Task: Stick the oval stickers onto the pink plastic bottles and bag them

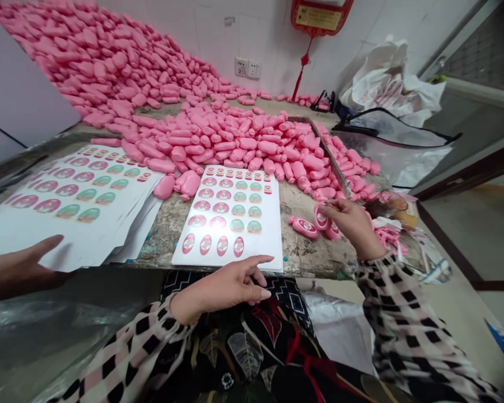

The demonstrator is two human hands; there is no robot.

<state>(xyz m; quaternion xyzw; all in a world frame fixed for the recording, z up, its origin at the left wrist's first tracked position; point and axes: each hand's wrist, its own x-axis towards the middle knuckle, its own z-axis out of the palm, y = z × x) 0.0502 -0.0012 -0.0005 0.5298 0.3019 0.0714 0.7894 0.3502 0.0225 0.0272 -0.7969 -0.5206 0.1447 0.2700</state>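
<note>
So that it lies within reach, a white sheet of oval pink-and-green stickers point(229, 215) is laid at the stained grey counter's point(315, 254) front edge, under the open left hand point(222, 288); the right hand point(353, 226) is pinched shut above pink plastic bottles point(303, 227) toward the counter's right end, anything gripped being unclear.

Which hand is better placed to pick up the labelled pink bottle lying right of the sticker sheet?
Right, probably: the right hand is just beside the pink bottle, with its fingers over the bottles there. The left hand is farther off, at the near edge of the sticker sheet.
</note>
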